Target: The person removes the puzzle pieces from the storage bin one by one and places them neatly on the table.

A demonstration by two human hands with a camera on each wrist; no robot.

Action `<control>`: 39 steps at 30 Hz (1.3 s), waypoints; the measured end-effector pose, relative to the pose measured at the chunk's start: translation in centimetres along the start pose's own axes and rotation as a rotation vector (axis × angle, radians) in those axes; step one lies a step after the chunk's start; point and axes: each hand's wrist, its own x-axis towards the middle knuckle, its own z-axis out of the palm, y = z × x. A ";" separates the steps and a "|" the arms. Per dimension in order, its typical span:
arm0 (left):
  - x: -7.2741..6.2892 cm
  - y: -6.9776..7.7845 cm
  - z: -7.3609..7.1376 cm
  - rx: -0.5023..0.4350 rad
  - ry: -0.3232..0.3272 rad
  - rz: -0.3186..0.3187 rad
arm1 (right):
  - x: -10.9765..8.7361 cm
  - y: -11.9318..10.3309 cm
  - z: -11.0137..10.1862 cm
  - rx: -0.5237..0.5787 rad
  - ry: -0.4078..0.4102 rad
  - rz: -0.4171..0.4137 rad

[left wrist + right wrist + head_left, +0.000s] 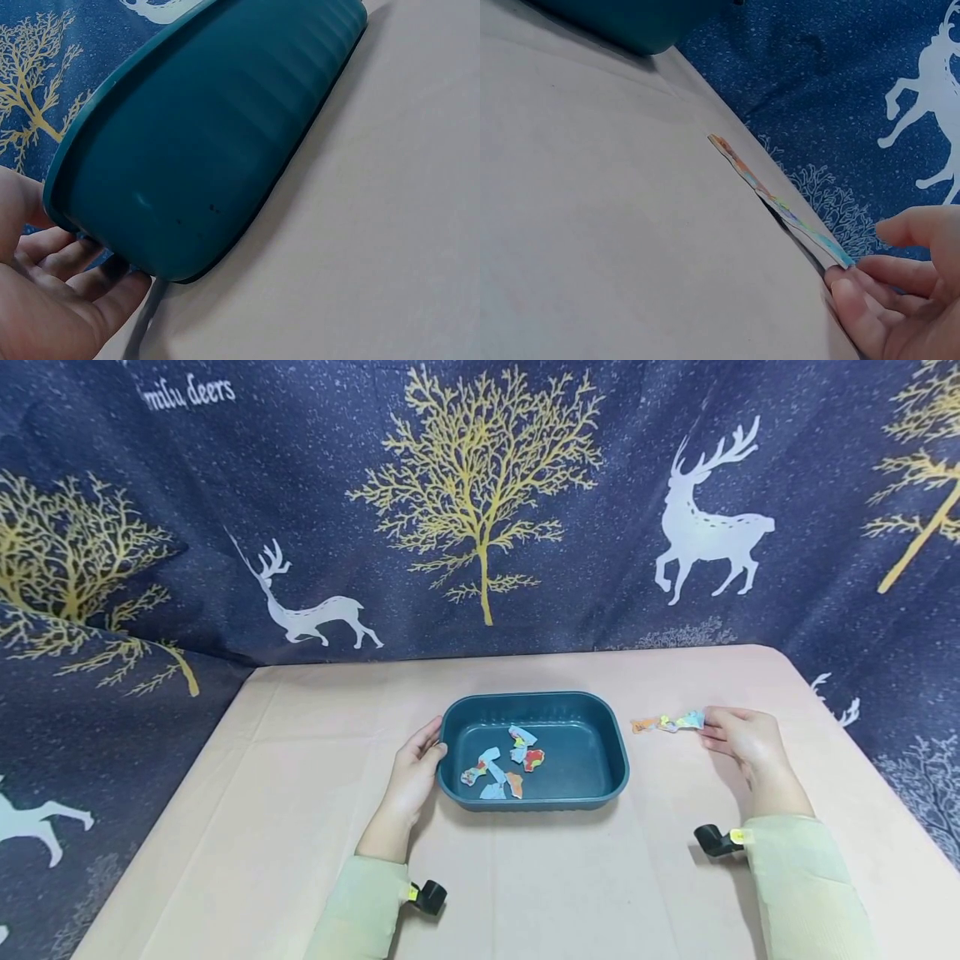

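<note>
Toward the centre left of the frame, your left hand (408, 775) grips the rim of the teal tray (577, 767) on the worktop (562, 881); an uneven pull there could tip it and slide the torn scraps (533, 761) inside. At the right, outside the tray, your right hand's fingers pinch one end of the colourful strip (666, 724); a loose pinch could drop it, a hard one crease it. The patterned cloth (300, 468) fills the top.

We see a pale pink, cloth-covered table (300, 793) and, resting directly on it, a dark teal, rounded-rectangular, plastic-looking tray (570, 768).
</note>
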 end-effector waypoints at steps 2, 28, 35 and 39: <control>0.0 0.0 0.0 0.002 0.001 0.002 | 0.0 -0.1 0.0 -0.016 -0.001 -0.005; -0.4 0.3 -0.5 0.006 0.016 0.007 | -0.3 -1.0 0.4 -0.037 -0.036 -0.071; -0.2 0.2 -0.3 -0.005 0.007 0.003 | -0.6 -1.4 0.6 0.034 -0.077 -0.079; 0.0 0.0 -0.1 -0.005 0.004 -0.001 | -1.0 -1.8 0.7 0.144 -0.124 -0.094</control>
